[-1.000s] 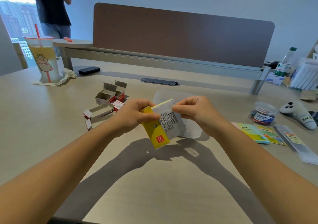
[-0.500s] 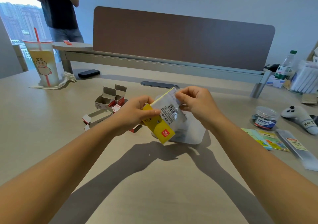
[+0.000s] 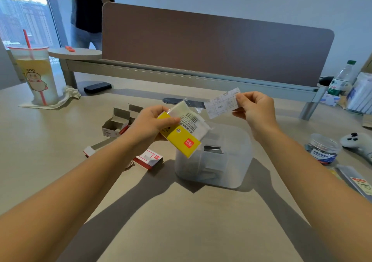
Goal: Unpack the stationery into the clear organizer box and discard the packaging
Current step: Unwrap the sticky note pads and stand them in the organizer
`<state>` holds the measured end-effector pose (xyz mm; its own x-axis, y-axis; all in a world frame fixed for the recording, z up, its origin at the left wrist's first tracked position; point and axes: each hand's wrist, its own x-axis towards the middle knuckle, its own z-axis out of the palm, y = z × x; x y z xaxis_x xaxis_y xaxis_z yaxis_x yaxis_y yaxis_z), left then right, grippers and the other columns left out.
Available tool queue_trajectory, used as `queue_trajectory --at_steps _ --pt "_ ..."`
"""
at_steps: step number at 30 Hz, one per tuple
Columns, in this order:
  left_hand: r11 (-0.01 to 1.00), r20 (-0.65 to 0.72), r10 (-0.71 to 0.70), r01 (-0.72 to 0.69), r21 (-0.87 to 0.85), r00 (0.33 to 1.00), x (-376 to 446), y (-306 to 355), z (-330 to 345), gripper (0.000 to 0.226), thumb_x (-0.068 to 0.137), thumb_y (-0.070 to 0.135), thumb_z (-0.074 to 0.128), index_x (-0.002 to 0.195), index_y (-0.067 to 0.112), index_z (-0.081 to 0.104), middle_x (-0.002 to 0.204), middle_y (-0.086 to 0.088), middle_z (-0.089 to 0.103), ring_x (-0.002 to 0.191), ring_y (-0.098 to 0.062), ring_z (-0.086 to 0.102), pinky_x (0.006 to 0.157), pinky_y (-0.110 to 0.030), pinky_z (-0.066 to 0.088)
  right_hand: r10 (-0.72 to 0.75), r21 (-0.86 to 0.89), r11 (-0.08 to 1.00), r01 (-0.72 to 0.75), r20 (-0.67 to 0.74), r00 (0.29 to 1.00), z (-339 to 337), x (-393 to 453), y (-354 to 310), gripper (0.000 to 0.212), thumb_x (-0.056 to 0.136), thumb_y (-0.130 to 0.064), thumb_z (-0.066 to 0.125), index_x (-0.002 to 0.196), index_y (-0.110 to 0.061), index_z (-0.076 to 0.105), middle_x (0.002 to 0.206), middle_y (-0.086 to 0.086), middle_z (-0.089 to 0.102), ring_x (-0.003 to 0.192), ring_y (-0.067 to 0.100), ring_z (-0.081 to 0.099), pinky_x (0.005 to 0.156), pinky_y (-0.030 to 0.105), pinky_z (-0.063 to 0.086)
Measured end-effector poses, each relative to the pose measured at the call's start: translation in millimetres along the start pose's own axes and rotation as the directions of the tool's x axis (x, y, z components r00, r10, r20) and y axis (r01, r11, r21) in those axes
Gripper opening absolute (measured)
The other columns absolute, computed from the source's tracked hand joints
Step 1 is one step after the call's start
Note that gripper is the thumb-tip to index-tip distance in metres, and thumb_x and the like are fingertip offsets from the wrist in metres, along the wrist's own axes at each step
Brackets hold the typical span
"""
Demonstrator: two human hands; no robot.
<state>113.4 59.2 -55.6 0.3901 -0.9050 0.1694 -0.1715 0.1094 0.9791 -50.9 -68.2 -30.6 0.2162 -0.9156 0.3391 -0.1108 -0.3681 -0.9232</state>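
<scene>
Gripping the yellow-and-white packet (image 3: 182, 129) from its left side, the left hand (image 3: 150, 127) is holding it tilted in the air, just above the near-left rim of the clear organizer box (image 3: 237, 173). Thumb and fingers are curling round the packet's upper end, and its loose clear wrapper is sticking out toward the right. Beside it, apart from the packet, the right hand (image 3: 254, 110) is pinching a small printed slip (image 3: 222, 105) between thumb and fingertips, holding it up over the far side of the box; whether this slip is a leaflet or a label I cannot tell.

Judging by the scene, the job is standing about midway. Inside the box, grey staple strips (image 3: 213, 149) are already lying, and opened, seemingly emptied small cardboard boxes (image 3: 118, 120) are sitting on the desk (image 3: 181, 221) to the left, with a red-and-white carton (image 3: 149, 159) lying near the organizer's left wall. None of that packaging is looking discarded yet. To the right, a round clear tub (image 3: 322, 148) of clips and some flat packets (image 3: 356, 181) are waiting unopened, so the packet in hand, those items and the clearing of wrappers are all remaining.
</scene>
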Motion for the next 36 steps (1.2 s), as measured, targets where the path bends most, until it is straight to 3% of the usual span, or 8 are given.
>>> queue_trajectory --at_steps 4,9,13,16,25,28,31,36 --pt "0.996 -0.001 -0.014 0.014 -0.085 1.000 9 -2 -2 0.007 0.086 0.013 0.051 0.082 0.018 0.053 0.082 0.000 0.062 0.058 -0.001 0.066 0.054 -0.013 0.054 -0.095 -0.154 0.983 0.097 0.021 0.995 1 7 12 0.015 0.091 -0.013 0.047 0.079 -0.007 0.053 0.092 0.009 0.058 0.083 0.019 0.057 0.064 0.019 0.051" --pt "0.991 -0.036 -0.022 0.017 -0.133 0.999 12 -7 -3 0.007 0.088 0.014 0.049 0.082 0.017 0.052 0.082 0.000 0.062 0.058 0.000 0.066 0.054 -0.013 0.054 -0.178 -0.322 0.914 0.245 0.224 0.958 6 10 18 0.011 0.090 -0.012 0.049 0.084 -0.006 0.057 0.086 0.007 0.058 0.067 0.014 0.052 0.054 0.011 0.045" --pt "0.990 -0.049 -0.029 0.022 -0.136 0.998 13 -9 -1 0.007 0.088 0.015 0.049 0.082 0.017 0.052 0.082 0.001 0.061 0.063 -0.008 0.066 0.055 -0.014 0.055 -0.188 -0.398 0.871 0.289 0.274 0.943 3 14 10 0.014 0.089 -0.012 0.051 0.087 -0.002 0.060 0.086 0.009 0.059 0.076 0.020 0.053 0.069 0.029 0.046" --pt "0.991 -0.044 -0.025 0.019 -0.131 0.999 14 -8 0 0.008 0.088 0.014 0.049 0.081 0.017 0.052 0.082 0.002 0.061 0.059 -0.003 0.066 0.054 -0.014 0.055 -0.217 -0.440 0.835 0.330 0.288 0.933 0 13 7 0.013 0.088 -0.013 0.053 0.087 -0.003 0.062 0.084 0.008 0.057 0.080 0.021 0.051 0.064 0.024 0.041" --pt "0.995 -0.035 -0.033 0.030 -0.097 0.999 14 -8 7 0.008 0.087 0.013 0.051 0.082 0.020 0.051 0.086 0.003 0.060 0.075 -0.010 0.062 0.058 -0.016 0.054 -0.029 -0.504 0.814 0.287 0.459 0.888 18 12 20 0.015 0.081 -0.013 0.062 0.092 -0.003 0.067 0.084 0.005 0.058 0.067 0.009 0.047 0.059 0.021 0.037" --pt "0.994 -0.033 -0.055 0.051 -0.102 0.998 15 -8 9 0.008 0.087 0.013 0.051 0.083 0.020 0.052 0.086 0.002 0.060 0.076 -0.009 0.062 0.059 -0.016 0.055 -0.047 -0.552 0.763 0.337 0.472 0.880 20 14 23 0.023 0.080 -0.015 0.064 0.101 -0.005 0.063 0.092 0.002 0.054 0.075 0.012 0.045 0.060 0.020 0.036" --pt "0.994 -0.034 -0.063 0.059 -0.097 0.997 15 -5 9 0.006 0.087 0.014 0.051 0.084 0.019 0.051 0.085 0.002 0.060 0.075 -0.010 0.061 0.059 -0.016 0.054 -0.164 -0.475 0.808 0.349 0.388 0.907 16 10 21 0.021 0.085 -0.015 0.058 0.104 -0.006 0.060 0.097 0.001 0.055 0.085 0.014 0.048 0.073 0.024 0.040" --pt "0.992 -0.067 -0.063 0.055 -0.111 0.996 12 1 11 0.005 0.088 0.015 0.050 0.083 0.017 0.050 0.083 0.002 0.060 0.073 -0.009 0.061 0.056 -0.015 0.054 -0.255 -0.110 0.950 0.294 0.273 0.928 9 -11 8 0.013 0.088 -0.014 0.051 0.077 -0.019 0.048 0.089 0.006 0.058 0.088 0.024 0.057 0.071 0.023 0.048"
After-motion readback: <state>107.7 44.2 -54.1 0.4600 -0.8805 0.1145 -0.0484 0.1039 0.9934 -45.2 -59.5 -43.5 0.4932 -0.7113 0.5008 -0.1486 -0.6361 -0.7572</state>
